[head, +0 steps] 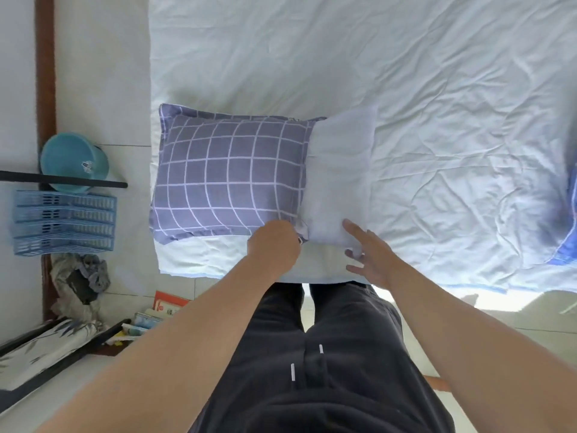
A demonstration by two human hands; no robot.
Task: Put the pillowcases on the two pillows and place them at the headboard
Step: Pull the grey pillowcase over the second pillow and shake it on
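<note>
A white pillow [340, 170] lies on the bed near its front edge, its left part inside a grey-blue checked pillowcase [224, 176]. The pillow's right end sticks out bare. My left hand [274, 245] grips the case's open edge at the near corner, fingers curled and hidden. My right hand [368, 251] lies with fingers spread and straight against the bare pillow's near right corner. At the far right edge of the view a strip of blue fabric [571, 220] shows; I cannot tell what it is.
The bed [406, 73] carries a rumpled white sheet. On the floor to the left stand a teal basin [73, 162], a stack of blue plastic trays [64, 226], a bundle of cloth [81, 279] and some books [162, 310]. A dark wooden post [45, 67] runs along the left.
</note>
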